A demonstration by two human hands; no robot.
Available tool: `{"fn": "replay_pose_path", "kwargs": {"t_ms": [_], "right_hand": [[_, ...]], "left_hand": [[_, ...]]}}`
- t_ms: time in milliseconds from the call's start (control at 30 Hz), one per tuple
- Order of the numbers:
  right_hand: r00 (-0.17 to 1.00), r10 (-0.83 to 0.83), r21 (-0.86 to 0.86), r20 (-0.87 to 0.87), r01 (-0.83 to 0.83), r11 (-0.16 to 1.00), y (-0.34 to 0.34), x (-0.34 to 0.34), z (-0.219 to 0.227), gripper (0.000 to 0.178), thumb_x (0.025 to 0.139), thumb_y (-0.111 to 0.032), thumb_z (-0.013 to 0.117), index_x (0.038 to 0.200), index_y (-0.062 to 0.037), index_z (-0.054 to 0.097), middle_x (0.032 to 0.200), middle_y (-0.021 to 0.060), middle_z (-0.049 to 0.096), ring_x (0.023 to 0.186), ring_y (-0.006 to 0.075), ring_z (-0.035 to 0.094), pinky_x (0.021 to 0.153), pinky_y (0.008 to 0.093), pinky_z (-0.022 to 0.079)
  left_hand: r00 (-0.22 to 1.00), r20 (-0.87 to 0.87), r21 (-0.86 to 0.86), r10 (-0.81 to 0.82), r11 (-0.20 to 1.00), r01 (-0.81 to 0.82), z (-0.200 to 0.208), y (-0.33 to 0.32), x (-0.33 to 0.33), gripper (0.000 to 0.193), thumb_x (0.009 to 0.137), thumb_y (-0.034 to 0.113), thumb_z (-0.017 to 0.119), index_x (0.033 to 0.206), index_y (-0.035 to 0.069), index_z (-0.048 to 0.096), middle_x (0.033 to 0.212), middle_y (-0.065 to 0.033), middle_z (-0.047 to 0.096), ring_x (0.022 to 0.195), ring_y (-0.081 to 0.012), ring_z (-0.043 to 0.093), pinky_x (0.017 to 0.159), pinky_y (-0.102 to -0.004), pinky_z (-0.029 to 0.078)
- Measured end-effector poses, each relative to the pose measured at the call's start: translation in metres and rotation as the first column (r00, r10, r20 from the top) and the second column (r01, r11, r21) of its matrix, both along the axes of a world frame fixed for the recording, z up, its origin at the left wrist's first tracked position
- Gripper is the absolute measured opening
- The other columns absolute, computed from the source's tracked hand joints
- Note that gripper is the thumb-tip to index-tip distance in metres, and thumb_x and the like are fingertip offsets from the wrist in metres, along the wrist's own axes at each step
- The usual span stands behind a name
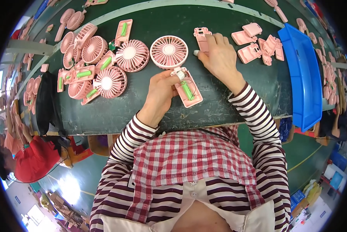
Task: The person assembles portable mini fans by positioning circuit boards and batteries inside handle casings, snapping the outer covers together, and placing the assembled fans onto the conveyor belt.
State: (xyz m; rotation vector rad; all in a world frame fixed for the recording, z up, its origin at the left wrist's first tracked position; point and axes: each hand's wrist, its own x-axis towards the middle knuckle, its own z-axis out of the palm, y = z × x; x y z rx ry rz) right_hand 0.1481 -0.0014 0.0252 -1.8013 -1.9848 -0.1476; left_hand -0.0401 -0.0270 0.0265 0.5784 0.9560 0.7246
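My left hand (160, 91) is closed on a pink handheld fan, pinching its open handle (194, 98) near the neck. A green battery (187, 91) and thin wires show inside that handle. The fan's round head (169, 52) rests on the table with its slatted grille facing up. My right hand (221, 56) is closed over a loose pink handle cover (201, 35), its fingers at the right side and its thumb at the lower left. The thumb has a white wrap (196, 52). Part of the cover is hidden under the fingers.
Several pink fans (93, 50) with batteries in open handles lie piled at the left. More loose handle covers (249, 53) lie at the right, beside a blue plastic tray (303, 85). The green table (138, 108) has its near edge by my apron. A person in red (36, 160) sits at the left.
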Motion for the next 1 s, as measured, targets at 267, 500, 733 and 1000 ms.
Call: {"fn": "replay_pose_path", "kwargs": {"t_ms": [267,500,733,1000], "right_hand": [[0.942,0.011,-0.068,-0.337,-0.036,0.997,-0.017,-0.001,0.002,0.041,0.079,-0.008,0.051,0.119,0.0008,0.046,0.106,0.0191,0.058,0.094,0.0342,0.057,0.077,0.0388,0.046],[0.968,-0.018,-0.294,-0.251,-0.058,0.954,-0.057,0.016,-0.001,0.052,0.071,-0.022,0.068,0.115,0.0008,0.052,0.105,0.0143,0.053,0.081,0.0259,0.058,0.069,0.0332,0.047],[0.999,0.012,-0.176,0.047,-0.004,0.984,-0.059,-0.009,0.010,0.054,0.067,-0.025,0.070,0.112,-0.0004,0.053,0.102,0.0141,0.055,0.086,0.0305,0.056,0.071,0.0374,0.048],[0.995,-0.023,-0.196,0.099,0.042,0.980,-0.059,-0.004,0.007,0.049,0.067,-0.015,0.066,0.111,0.0009,0.053,0.092,0.0135,0.058,0.083,0.0300,0.056,0.069,0.0377,0.048]], "left_hand": [[1.000,0.001,-0.050,0.004,0.999,-0.003,0.000,-0.006,-0.004,0.016,0.083,0.007,0.053,0.094,-0.003,0.058,0.085,-0.0088,0.060,0.072,-0.0163,0.061,0.065,-0.0284,0.052],[1.000,0.015,-0.095,0.010,0.995,-0.008,-0.003,-0.012,-0.005,0.017,0.082,0.007,0.053,0.094,-0.004,0.058,0.085,-0.0101,0.061,0.072,-0.0173,0.062,0.065,-0.0290,0.052],[0.999,-0.031,-0.057,0.009,0.998,-0.011,-0.008,-0.016,-0.001,0.016,0.084,0.008,0.055,0.094,-0.004,0.059,0.085,-0.0088,0.061,0.071,-0.0162,0.061,0.064,-0.0292,0.053],[1.000,-0.018,-0.067,0.001,0.998,-0.002,-0.004,-0.017,-0.001,0.018,0.084,0.010,0.055,0.096,-0.004,0.058,0.086,-0.0085,0.061,0.073,-0.0163,0.062,0.065,-0.0292,0.052]]}}
